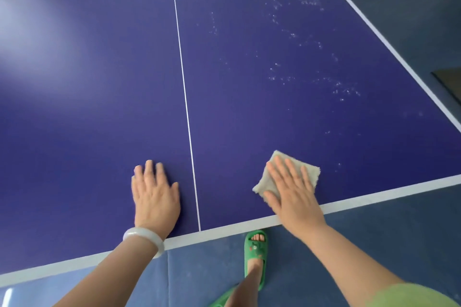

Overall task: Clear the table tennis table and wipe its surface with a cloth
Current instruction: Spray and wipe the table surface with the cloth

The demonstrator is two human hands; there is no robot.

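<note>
Cloth lies on the table under the flat right hand — left hand rests flat nearby, both grips released.

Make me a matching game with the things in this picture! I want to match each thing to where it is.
Things:
1. cloth
2. bangle
3. slipper
4. white specks

Places:
A. on the floor, just below the table's near edge
B. flat under the right hand
C. round the wrist of the left hand
D. scattered over the right half of the table

Right pairs: 1-B, 2-C, 3-A, 4-D
</note>
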